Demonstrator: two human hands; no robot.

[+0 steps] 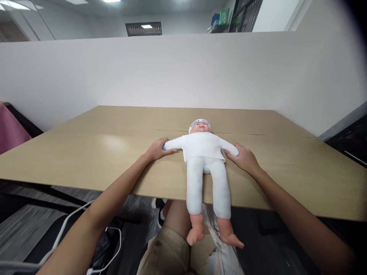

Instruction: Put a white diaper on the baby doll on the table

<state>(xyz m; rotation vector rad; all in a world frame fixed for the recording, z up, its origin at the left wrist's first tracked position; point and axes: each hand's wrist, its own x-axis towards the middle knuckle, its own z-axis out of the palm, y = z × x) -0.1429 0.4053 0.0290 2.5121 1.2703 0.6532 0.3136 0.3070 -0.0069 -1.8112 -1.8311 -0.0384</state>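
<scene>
A baby doll (204, 147) in a white top, white trousers and a white cap with blue lettering lies on its back on the wooden table (86, 152). Its head points to the far side, and its bare feet hang over the near edge above my lap. My left hand (158, 149) is closed round the end of the doll's sleeve on the left, where a blue cuff shows. On the other side, my right hand (243, 157) grips the opposite sleeve end. Both doll arms are stretched out sideways. The doll's hands are hidden in my grip.
A white partition wall (183, 72) rises behind the table. At the left stands a chair with a pink cloth (11, 128) on it. White cables (65, 225) run below the table at lower left. A dark object (348, 133) is by the right edge.
</scene>
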